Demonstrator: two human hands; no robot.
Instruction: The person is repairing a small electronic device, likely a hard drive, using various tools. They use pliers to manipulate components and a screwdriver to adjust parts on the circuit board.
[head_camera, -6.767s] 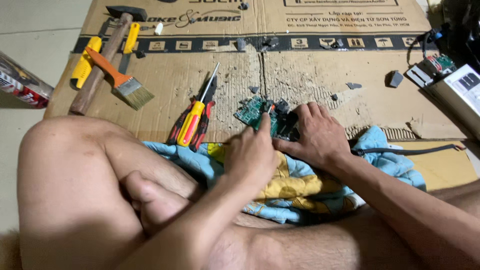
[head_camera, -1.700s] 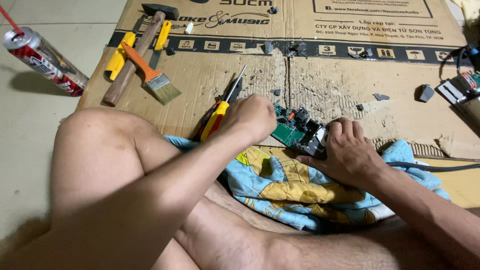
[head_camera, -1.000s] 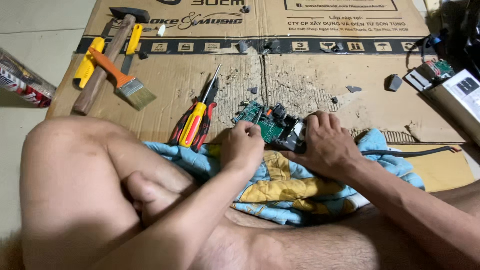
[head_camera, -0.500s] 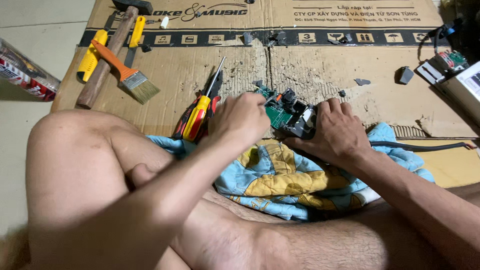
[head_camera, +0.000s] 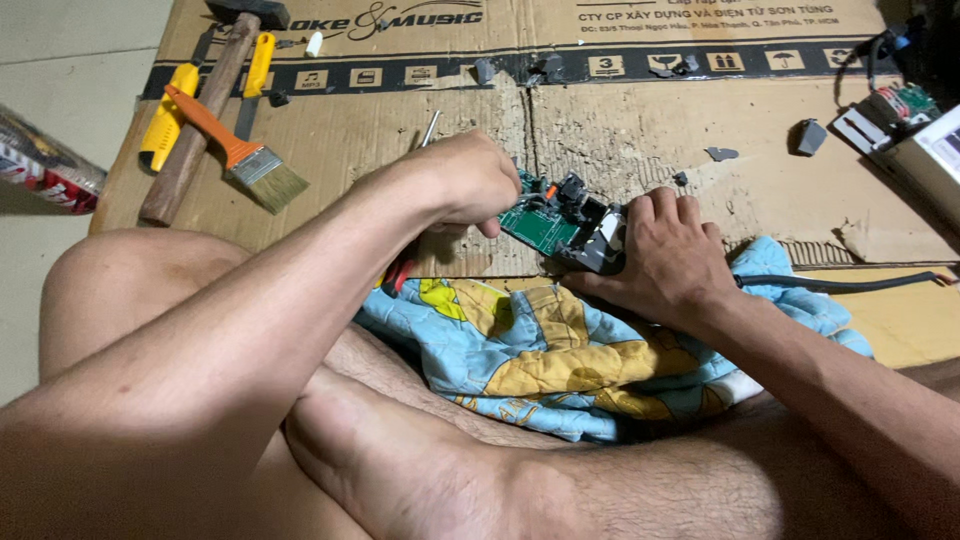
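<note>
Now your right hand (head_camera: 665, 255) clamps the green circuit board (head_camera: 545, 222) over flattened brown cardboard (head_camera: 640, 140), parts seemingly still attached, while your left hand (head_camera: 470, 180) curls above it, perhaps gripping a tool.

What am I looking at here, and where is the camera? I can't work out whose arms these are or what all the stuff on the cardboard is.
No machine here: a person sits cross-legged on the floor, and the camera is worn on their head, looking down, so both arms are their own. The right hand holds a green circuit board steady at the edge of a flattened cardboard sheet. The left hand is closed on a tool at the board; only its metal tip shows clearly. A blue and yellow cloth lies over the lap. Further off lie a wooden-handled hammer, an orange-handled paintbrush, a yellow tool and a spray can on the floor.
</note>
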